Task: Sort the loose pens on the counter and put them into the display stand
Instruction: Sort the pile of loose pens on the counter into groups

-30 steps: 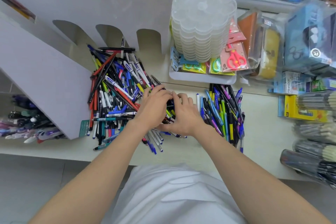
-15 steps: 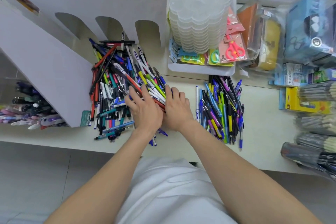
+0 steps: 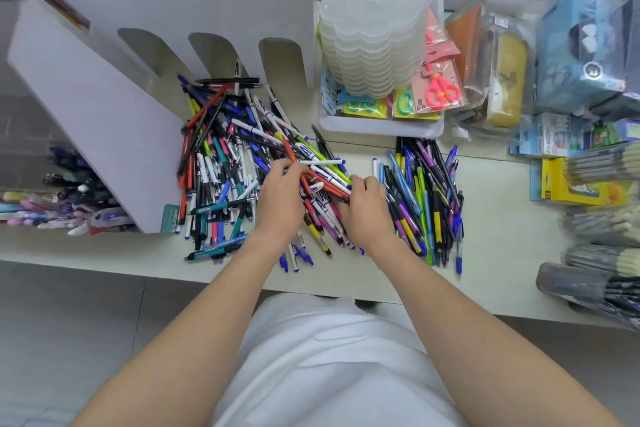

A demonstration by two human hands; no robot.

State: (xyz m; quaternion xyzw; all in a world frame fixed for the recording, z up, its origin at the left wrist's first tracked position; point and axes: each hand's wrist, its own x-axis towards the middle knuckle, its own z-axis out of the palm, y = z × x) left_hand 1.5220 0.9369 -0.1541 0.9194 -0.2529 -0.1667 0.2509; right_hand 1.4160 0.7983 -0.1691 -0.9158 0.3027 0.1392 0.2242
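Observation:
A big jumbled heap of loose pens in many colours lies on the pale counter, against the white display stand. The stand has three arched slots facing the heap. To the right lies a tidier group of pens, mostly pointing the same way. My left hand is on the right part of the heap, fingers curled around a red pen and a few others. Close beside it, my right hand curls its fingers round the other side of the same bunch of pens.
A stack of clear flower-shaped trays stands on a white tray of packaged scissors behind the pens. Boxes and bagged goods crowd the right side, with bundled pencils at the far right. More pens fill a lower shelf at left.
Both hands lay flatter and side by side on the heap; now their fingers have curled round a bunch of pens between them, which lifts slightly. The view has tilted a little.

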